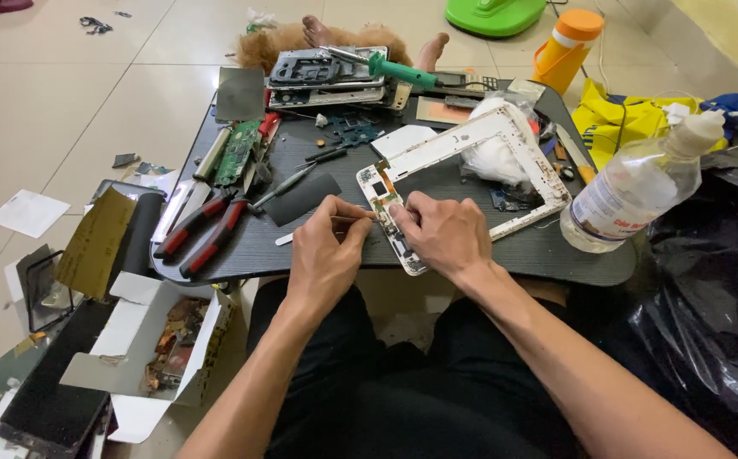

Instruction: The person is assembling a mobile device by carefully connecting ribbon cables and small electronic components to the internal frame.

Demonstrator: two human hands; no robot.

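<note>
A white tablet frame [522, 161], stripped of its screen, lies tilted on a small dark table [343, 246]. My right hand [441, 231] presses on the frame's near corner, where small parts and a flex strip show. My left hand [326, 251] pinches a thin metal tool [353, 220] with its tip pointing at that same corner. Both forearms reach in from the bottom of the view over my black-clad lap.
Red-handled pliers [207, 229], a green circuit board [237, 153], a screwdriver [288, 183] and a dark sheet [301, 200] lie to the left. A clear plastic bottle [632, 191] stands at right. Stacked device frames [326, 76], a green-handled soldering iron [403, 72], an open cardboard box [165, 348].
</note>
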